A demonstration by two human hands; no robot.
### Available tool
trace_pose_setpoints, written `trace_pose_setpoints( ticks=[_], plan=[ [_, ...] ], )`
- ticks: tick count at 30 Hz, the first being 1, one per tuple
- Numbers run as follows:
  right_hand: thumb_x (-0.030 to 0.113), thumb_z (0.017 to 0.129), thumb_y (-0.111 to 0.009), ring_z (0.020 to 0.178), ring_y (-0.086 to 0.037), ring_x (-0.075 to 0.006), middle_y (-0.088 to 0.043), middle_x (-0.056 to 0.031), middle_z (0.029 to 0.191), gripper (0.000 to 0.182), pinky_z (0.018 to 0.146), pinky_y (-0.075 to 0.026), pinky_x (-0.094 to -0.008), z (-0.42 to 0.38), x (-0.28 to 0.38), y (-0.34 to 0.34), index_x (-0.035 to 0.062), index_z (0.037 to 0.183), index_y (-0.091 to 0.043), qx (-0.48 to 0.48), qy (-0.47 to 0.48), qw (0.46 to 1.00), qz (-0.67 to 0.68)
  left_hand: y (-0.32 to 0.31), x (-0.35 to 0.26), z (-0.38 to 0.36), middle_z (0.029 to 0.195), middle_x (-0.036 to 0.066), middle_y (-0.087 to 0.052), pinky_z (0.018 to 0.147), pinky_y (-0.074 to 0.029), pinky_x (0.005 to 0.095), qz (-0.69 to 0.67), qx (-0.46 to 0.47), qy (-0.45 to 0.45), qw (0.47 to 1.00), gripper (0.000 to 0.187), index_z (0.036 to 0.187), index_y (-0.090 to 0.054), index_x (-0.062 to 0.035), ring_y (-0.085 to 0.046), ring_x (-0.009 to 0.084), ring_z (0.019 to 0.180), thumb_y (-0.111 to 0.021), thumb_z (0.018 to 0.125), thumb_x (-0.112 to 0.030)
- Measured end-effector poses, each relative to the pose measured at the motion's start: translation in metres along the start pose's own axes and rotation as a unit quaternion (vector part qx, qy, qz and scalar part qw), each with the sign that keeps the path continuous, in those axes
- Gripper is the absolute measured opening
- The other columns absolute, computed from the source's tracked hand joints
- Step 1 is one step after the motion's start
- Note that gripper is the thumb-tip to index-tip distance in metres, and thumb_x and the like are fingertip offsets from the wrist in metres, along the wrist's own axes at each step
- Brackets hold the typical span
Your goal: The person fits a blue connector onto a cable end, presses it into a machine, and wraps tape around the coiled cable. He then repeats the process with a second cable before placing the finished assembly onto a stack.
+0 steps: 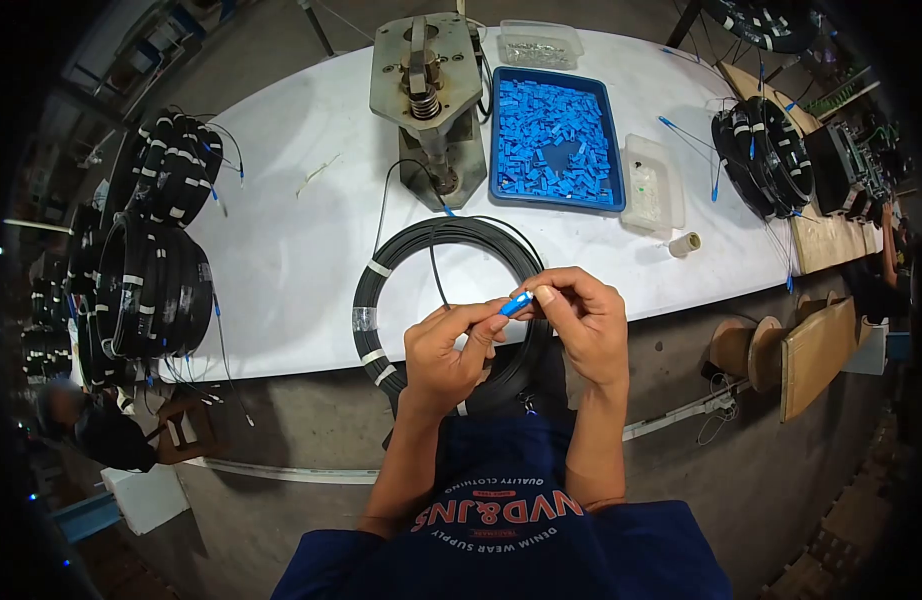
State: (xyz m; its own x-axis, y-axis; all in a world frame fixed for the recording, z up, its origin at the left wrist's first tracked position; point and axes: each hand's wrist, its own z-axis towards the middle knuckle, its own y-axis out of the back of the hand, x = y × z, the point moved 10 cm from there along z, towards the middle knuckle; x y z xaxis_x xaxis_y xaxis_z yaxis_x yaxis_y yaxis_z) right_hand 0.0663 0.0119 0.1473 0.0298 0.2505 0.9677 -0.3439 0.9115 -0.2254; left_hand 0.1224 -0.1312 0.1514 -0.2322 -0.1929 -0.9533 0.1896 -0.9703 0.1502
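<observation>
Between my two hands is a small blue connector [516, 304] with a whitish tip. My left hand [455, 350] pinches its lower left end between thumb and fingers. At its upper right end, the thumb and fingers of my right hand [579, 322] are closed on the tip. Just behind and below my hands lies a coil of black cable [376, 300], bound with white tape and reaching over the table's front edge. A metal press [428, 110] stands beyond the coil, with a thin black cable and a blue connector [448, 211] at its base.
A blue tray [496, 190] of blue connector parts sits behind my hands, with two clear plastic boxes [653, 215] [541, 30] near it. A small roll [685, 244] stands to the right. Cable coils [161, 290] [766, 155] lie at both sides. Wooden spools [746, 352] are at right.
</observation>
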Motion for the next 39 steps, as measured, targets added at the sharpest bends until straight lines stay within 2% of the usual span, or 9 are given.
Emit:
trace_pose_setpoints(
  ticks=[4, 7, 9, 12, 14, 34, 39],
  plan=[
    [0.002, 0.096, -0.055, 0.081, -0.068, -0.0154, -0.068, -0.0124, 0.089, 0.015, 0.075, -0.057, -0.026, -0.001, -0.004, 0.0, -0.009, 0.103, -0.063, -0.004, -0.006, 1.0, 0.011, -0.001, 0.008, -0.001, 0.075, 0.01, -0.068, 0.054, -0.05, 0.0202, -0.044, -0.005, 0.025, 0.999, 0.014, 0.102, -0.068, 0.0063, -0.061, 0.0091, 0.06, -0.062, 0.093, -0.003],
    [0.0, 0.094, -0.058, 0.085, -0.067, -0.0147, -0.067, -0.0115, 0.091, 0.02, 0.077, -0.055, -0.0255, -0.002, -0.012, -0.004, -0.0096, 0.111, -0.061, -0.019, -0.015, 0.998, 0.057, -0.003, 0.015, -0.001, 0.074, 0.01, -0.067, 0.052, -0.049, 0.0204, -0.106, -0.023, 0.05, 0.993, 0.017, 0.104, -0.066, 0.0068, -0.059, 0.0093, 0.058, -0.059, 0.096, -0.006],
    [-0.003, 0.09, -0.063, 0.089, -0.064, -0.0125, -0.065, -0.0099, 0.094, 0.031, 0.079, -0.052, -0.024, -0.002, -0.014, -0.009, -0.009, 0.12, -0.057, -0.019, -0.002, 0.997, 0.079, -0.004, 0.018, -0.002, 0.073, 0.01, -0.066, 0.05, -0.048, 0.0206, -0.138, -0.036, 0.057, 0.988, 0.019, 0.106, -0.065, 0.0071, -0.058, 0.0093, 0.056, -0.058, 0.097, -0.008],
    [-0.006, 0.086, -0.067, 0.089, -0.06, -0.0106, -0.063, -0.0084, 0.095, 0.04, 0.079, -0.05, -0.0227, -0.002, -0.015, -0.011, -0.0078, 0.124, -0.055, -0.059, 0.018, 0.997, 0.048, -0.009, 0.027, -0.008, 0.071, 0.011, -0.064, 0.047, -0.045, 0.0206, -0.193, -0.045, 0.103, 0.975, 0.02, 0.106, -0.061, 0.0062, -0.055, 0.0092, 0.052, -0.055, 0.099, -0.011],
    [-0.006, 0.085, -0.067, 0.088, -0.06, -0.0102, -0.063, -0.0084, 0.095, 0.04, 0.078, -0.049, -0.0226, -0.003, -0.015, -0.013, -0.0075, 0.124, -0.056, -0.075, 0.023, 0.995, 0.066, -0.015, 0.035, -0.012, 0.071, 0.01, -0.065, 0.045, -0.04, 0.0186, -0.264, -0.06, 0.154, 0.95, 0.017, 0.106, -0.061, 0.0034, -0.053, 0.0061, 0.05, -0.055, 0.099, -0.011],
    [-0.006, 0.085, -0.067, 0.089, -0.06, -0.0108, -0.064, -0.0084, 0.099, 0.039, 0.081, -0.049, -0.024, -0.003, -0.007, -0.01, -0.007, 0.123, -0.058, -0.086, 0.027, 0.991, 0.097, -0.02, 0.021, -0.011, 0.073, 0.01, -0.066, 0.044, -0.038, 0.0167, -0.242, -0.075, 0.125, 0.959, 0.018, 0.105, -0.06, 0.0059, -0.05, 0.0038, 0.048, -0.056, 0.099, -0.011],
    [-0.005, 0.084, -0.068, 0.089, -0.06, -0.0108, -0.065, -0.0081, 0.098, 0.038, 0.081, -0.049, -0.0241, -0.003, -0.004, -0.011, -0.0059, 0.121, -0.06, -0.078, 0.03, 0.995, 0.051, -0.017, 0.018, -0.01, 0.071, 0.009, -0.066, 0.042, -0.038, 0.0169, -0.23, -0.083, 0.12, 0.962, 0.016, 0.101, -0.059, 0.0046, -0.049, 0.0039, 0.046, -0.054, 0.099, -0.011]
  ],
)
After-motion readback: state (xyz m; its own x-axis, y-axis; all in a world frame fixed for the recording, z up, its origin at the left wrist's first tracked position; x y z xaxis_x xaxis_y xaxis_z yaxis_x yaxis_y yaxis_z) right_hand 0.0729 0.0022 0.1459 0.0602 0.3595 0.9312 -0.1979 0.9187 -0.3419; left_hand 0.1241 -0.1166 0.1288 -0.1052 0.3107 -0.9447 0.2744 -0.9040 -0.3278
